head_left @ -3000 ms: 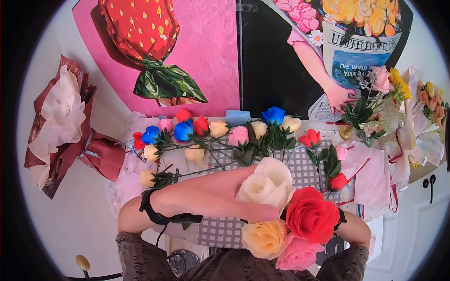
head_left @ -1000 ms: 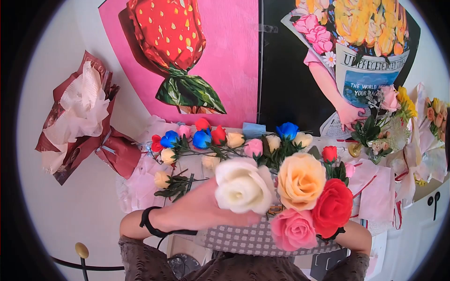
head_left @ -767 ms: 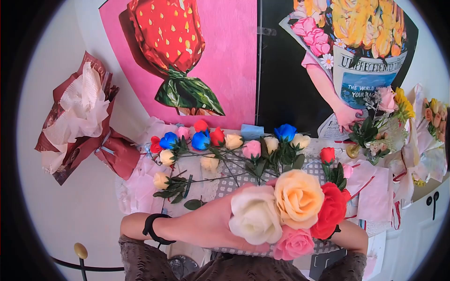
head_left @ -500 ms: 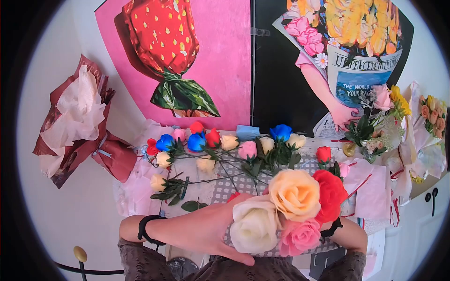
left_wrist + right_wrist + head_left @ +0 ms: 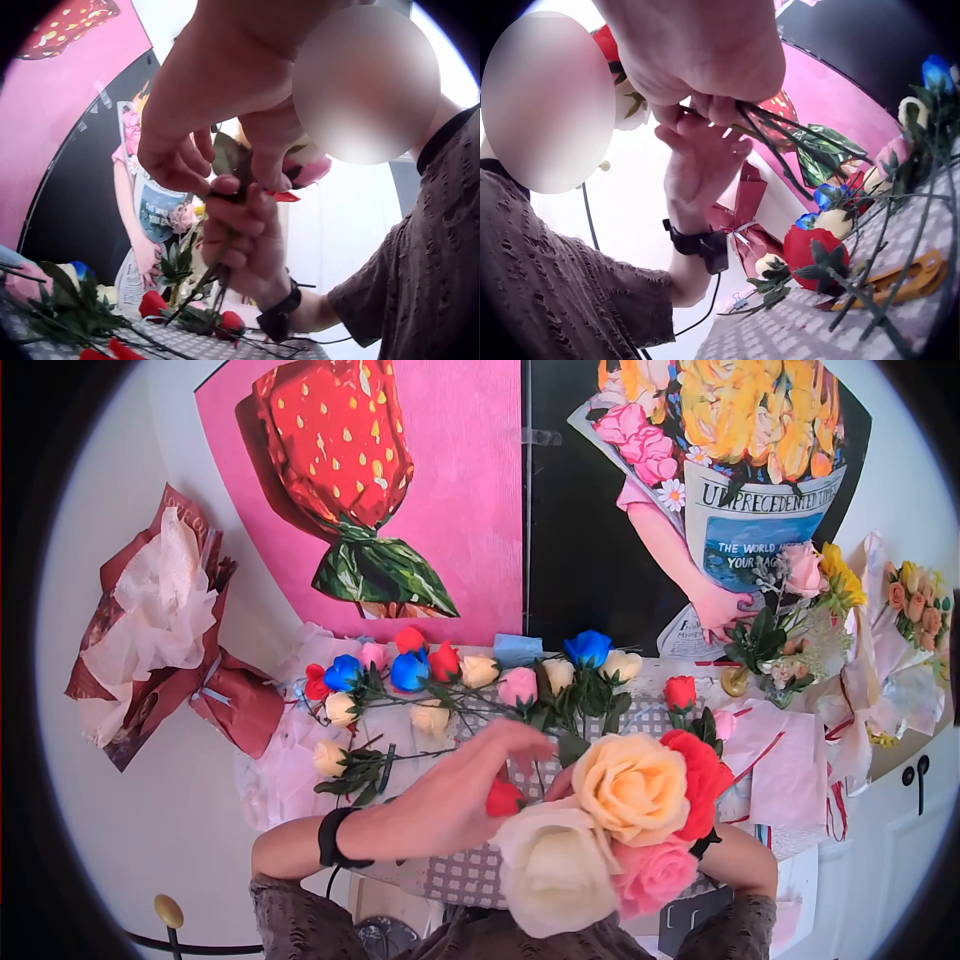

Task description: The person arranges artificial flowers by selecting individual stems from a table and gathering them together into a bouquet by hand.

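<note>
My right hand (image 5: 247, 232) grips the stems of a small bunch of artificial roses, mostly hidden behind the blooms in the head view. Grouped together are a white rose (image 5: 560, 870), a peach rose (image 5: 632, 788), a red rose (image 5: 705, 772) and a pink rose (image 5: 655, 875). Dark green stems (image 5: 780, 150) stick out below that fist. My left hand (image 5: 450, 800) is right beside the bunch, its fingers loosely spread near the leaves (image 5: 231, 154) and stems. Below it, another red rose (image 5: 815, 255) lies on the checked cloth.
Several loose roses, such as a blue rose (image 5: 587, 649) and a cream rose (image 5: 430, 716), lie along the table's back. An orange-handled tool (image 5: 900, 281) rests among stems. A wrapped dark-red bouquet (image 5: 235, 705) stands left; pink paper (image 5: 795, 755) and a flower arrangement (image 5: 800, 570) are right.
My left hand brought the white rose in against the other roses, then let go of it and moved back and up. The red rose on the cloth has come into view.
</note>
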`<state>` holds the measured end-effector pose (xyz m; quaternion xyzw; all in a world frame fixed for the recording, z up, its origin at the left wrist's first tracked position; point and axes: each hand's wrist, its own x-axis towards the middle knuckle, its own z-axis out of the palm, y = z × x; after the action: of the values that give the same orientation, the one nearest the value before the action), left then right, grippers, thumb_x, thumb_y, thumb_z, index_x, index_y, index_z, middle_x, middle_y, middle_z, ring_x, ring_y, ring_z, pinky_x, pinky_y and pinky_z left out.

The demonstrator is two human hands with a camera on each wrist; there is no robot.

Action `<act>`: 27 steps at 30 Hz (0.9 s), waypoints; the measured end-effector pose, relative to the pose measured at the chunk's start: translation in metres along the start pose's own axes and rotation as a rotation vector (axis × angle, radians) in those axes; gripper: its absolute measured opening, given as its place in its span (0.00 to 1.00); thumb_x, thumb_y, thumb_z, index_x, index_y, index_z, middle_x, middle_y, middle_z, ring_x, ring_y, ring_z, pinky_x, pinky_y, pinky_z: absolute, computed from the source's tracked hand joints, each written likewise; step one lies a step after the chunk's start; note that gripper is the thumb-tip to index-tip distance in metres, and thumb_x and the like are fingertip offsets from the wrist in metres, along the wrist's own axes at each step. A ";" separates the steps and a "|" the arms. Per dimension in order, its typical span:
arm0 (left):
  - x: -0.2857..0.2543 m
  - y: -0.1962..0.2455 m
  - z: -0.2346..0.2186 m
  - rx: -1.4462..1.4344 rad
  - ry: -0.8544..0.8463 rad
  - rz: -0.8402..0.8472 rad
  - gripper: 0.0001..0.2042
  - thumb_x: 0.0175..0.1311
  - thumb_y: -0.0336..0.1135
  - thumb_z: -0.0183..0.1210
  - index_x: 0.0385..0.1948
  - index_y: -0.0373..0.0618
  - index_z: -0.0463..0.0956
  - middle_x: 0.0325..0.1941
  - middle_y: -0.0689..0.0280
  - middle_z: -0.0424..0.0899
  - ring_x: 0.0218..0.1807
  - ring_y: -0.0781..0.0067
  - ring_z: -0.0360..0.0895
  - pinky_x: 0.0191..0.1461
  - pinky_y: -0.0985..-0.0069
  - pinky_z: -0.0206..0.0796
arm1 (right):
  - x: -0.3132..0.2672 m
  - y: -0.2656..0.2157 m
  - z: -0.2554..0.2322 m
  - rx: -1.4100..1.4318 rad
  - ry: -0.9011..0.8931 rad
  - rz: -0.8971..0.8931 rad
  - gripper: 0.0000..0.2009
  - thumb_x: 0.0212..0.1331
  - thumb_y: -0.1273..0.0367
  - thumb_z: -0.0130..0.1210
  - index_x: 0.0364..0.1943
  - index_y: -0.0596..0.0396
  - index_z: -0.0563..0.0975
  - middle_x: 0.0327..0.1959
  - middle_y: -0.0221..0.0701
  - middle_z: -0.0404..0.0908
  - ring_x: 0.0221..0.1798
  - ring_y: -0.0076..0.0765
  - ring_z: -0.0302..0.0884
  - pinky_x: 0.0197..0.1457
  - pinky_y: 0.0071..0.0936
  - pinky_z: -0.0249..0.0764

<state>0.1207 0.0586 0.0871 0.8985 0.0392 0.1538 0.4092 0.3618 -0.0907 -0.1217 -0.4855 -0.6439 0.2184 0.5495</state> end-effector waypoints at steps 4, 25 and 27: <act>0.006 -0.039 0.024 0.118 -0.059 0.080 0.26 0.58 0.31 0.61 0.56 0.37 0.59 0.54 0.50 0.68 0.53 0.49 0.72 0.56 0.59 0.66 | 0.013 0.000 0.000 0.109 -0.028 -0.018 0.22 0.56 0.70 0.61 0.55 0.58 0.71 0.53 0.34 0.76 0.52 0.25 0.75 0.50 0.22 0.73; -0.008 -0.054 0.040 -0.230 -0.112 0.301 0.13 0.64 0.31 0.53 0.50 0.43 0.70 0.43 0.52 0.76 0.41 0.45 0.74 0.50 0.61 0.66 | 0.060 0.000 -0.002 0.734 -0.270 -0.079 0.20 0.58 0.68 0.58 0.54 0.58 0.70 0.55 0.36 0.74 0.55 0.27 0.73 0.52 0.25 0.72; -0.011 -0.057 0.040 -0.204 -0.092 0.307 0.13 0.65 0.31 0.52 0.50 0.42 0.70 0.43 0.52 0.77 0.41 0.45 0.74 0.50 0.61 0.66 | 0.062 0.000 -0.001 0.797 -0.294 -0.081 0.20 0.58 0.68 0.58 0.54 0.58 0.70 0.55 0.36 0.73 0.55 0.27 0.73 0.52 0.25 0.72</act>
<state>0.1254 0.0649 0.0172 0.8540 -0.1327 0.1761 0.4712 0.3678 -0.0370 -0.0906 -0.1732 -0.5989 0.4954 0.6049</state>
